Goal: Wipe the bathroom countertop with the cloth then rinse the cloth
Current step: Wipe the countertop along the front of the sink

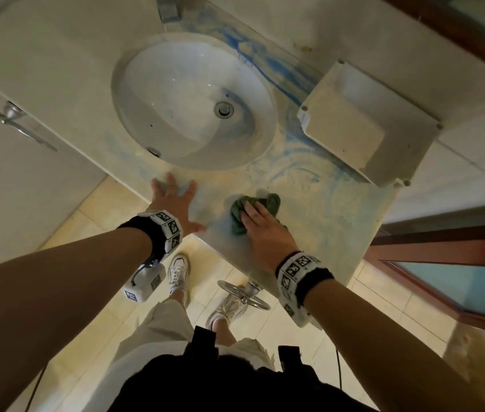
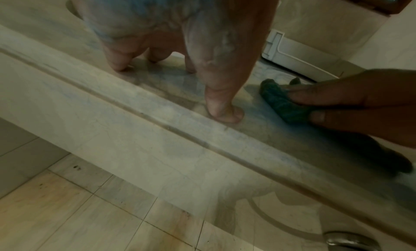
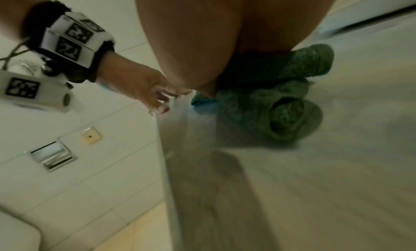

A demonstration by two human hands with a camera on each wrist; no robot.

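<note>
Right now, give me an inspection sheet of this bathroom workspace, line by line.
Surface: countertop streaked with blue smears, heaviest right of and behind the sink.
Job's things: green cloth bunched on the front of the counter, right of the basin.
Clutter: white box on the counter's right side, against the wall.
Grippers: left hand flat on the counter edge, fingers spread; right hand presses on the cloth with straight fingers.
Cables: a thin black cable at the left wrist camera; another cable hangs by the right side of the body.
Surroundings: faucet behind the basin, towel ring on the left wall, tiled floor, wooden door frame at right.
</note>
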